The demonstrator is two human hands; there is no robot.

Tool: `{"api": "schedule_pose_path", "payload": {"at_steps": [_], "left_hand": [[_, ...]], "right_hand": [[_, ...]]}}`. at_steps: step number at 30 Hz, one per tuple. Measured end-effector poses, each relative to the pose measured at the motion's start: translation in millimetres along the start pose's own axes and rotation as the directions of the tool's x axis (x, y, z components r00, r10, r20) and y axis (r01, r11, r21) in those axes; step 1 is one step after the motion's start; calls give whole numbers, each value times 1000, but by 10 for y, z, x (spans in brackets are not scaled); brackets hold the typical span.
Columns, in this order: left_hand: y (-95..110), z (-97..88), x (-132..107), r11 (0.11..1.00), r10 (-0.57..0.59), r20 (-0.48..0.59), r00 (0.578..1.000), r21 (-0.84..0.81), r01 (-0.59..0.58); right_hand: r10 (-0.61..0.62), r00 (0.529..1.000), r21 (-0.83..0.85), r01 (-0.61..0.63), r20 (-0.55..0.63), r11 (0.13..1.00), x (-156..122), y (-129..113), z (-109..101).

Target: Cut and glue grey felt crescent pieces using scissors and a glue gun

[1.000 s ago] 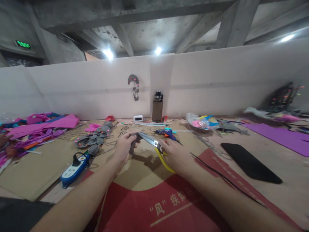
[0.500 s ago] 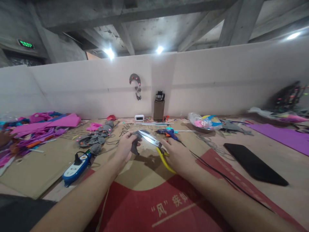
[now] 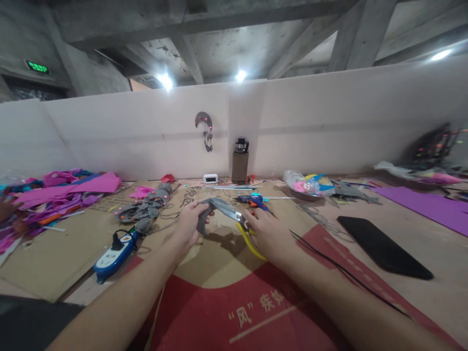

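Note:
Pinched in my left hand (image 3: 188, 223) is a curved piece of grey felt (image 3: 202, 223), held up over the cardboard. My right hand (image 3: 268, 233) is closed on a pair of scissors (image 3: 230, 211) with yellow handles. The blades point left and meet the felt near my left fingertips; their tips are hidden by it or blend with it. Behind my right hand lies a blue glue gun (image 3: 256, 200) with an orange trigger.
A blue and white power strip (image 3: 114, 257) and grey felt pieces (image 3: 146, 207) lie left, a black phone-like slab (image 3: 383, 247) right. At the back stand a bottle (image 3: 240, 166) and a plate of wrapped craft bits (image 3: 310, 196). Another person's hand (image 3: 6, 207) shows far left.
The scissors' bright blades now look darker and closer together, with the felt lying along them. The felt has turned slightly in my left hand. Both hands stay nearly in place.

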State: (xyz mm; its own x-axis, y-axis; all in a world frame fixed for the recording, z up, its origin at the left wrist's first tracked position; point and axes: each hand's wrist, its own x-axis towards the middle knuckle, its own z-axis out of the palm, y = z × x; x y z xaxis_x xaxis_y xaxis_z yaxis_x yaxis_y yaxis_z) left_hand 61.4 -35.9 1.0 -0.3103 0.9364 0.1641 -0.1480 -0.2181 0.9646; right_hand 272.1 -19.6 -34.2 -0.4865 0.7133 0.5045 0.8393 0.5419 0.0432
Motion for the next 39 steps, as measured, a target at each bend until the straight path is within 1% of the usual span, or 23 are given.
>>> {"api": "schedule_pose_path", "payload": {"at_steps": [5,8,11,19,25,34,39], "left_hand": [[2,-16,4,1000,-16,15,1000,7,16],[18,-11,3,999,-33,2,999,11,33],[31,-6,3,999,-36,-14,999,14,37],[-7,-14,10,996,50,8,999,76,-51],[-22,-15,22,996,38,34,999,77,-41],[-17,-1,4,990,63,22,998,124,-65],[-10,1,-6,990,57,22,998,126,-60]], "right_hand": [[9,1000,-18,-10,-5,1000,-5,-7,-5],[5,1000,-19,-5,3,1000,-5,-3,-4],[4,1000,-15,-5,-15,1000,-9,9,11],[-1,999,28,2,-54,1000,-18,23,54],[18,999,0,-18,-36,1000,-10,9,35],[15,1000,-35,-15,-2,999,-12,-7,-19],[4,1000,-64,-3,2,998,-21,-15,-60]]}}
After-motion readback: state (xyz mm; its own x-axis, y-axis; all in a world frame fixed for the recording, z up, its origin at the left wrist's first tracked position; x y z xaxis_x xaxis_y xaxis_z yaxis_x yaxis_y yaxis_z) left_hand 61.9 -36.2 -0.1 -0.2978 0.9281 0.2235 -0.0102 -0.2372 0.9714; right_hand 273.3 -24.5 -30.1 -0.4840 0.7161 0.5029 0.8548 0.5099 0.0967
